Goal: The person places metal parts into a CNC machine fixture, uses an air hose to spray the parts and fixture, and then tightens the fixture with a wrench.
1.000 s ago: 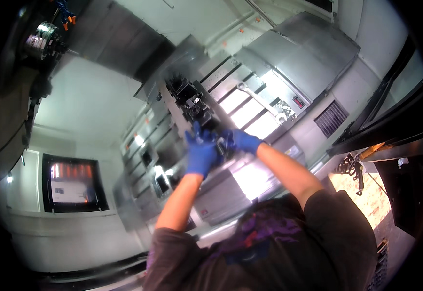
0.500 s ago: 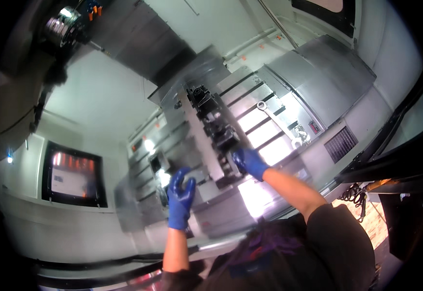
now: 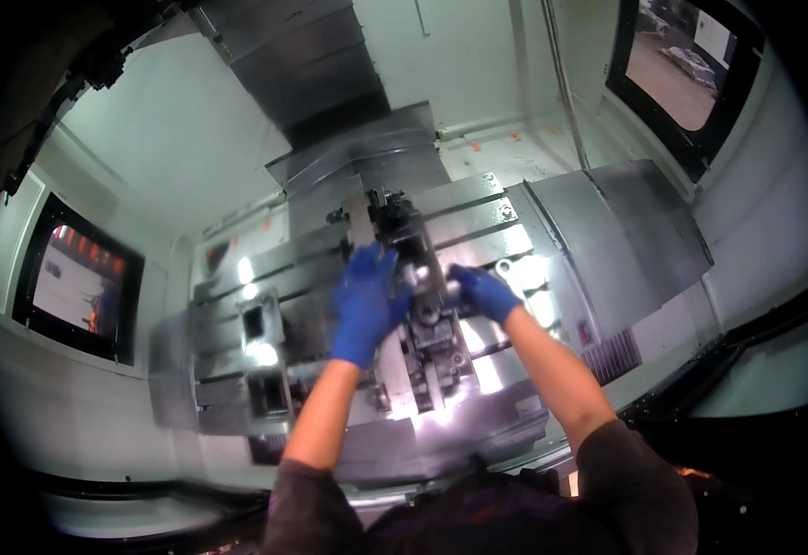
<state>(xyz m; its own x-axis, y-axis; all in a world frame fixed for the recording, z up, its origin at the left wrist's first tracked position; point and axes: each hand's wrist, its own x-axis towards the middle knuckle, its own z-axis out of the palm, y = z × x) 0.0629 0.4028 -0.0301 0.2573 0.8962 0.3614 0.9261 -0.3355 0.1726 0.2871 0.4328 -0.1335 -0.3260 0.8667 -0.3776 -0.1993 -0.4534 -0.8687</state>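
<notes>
A long dark machine vise (image 3: 436, 356) runs from near to far across the slotted metal machine table (image 3: 464, 190). My left hand (image 3: 367, 305), in a blue glove, lies over the vise's left side. Its fingers are stretched forward and apart, though blurred. Across the vise, my right hand (image 3: 485, 294), gloved in blue too, has its fingers curled at the right side. A small bright part shows at its fingertips, but its kind is unclear. A ring-ended wrench (image 3: 504, 267) lies on the table just beyond my right hand, partly hidden by it.
Rectangular metal blocks (image 3: 261, 322) stand on the table left of the vise. Metal covers (image 3: 645, 222) flank the table on the right. The enclosure has pale walls (image 3: 163, 139) and windows (image 3: 80, 277) on both sides. A hanging rod (image 3: 566, 83) is at the far right.
My left hand has moved from the near left forward and right onto the vise. The right hand has shifted farther along it, uncovering the near end. The whole view has turned.
</notes>
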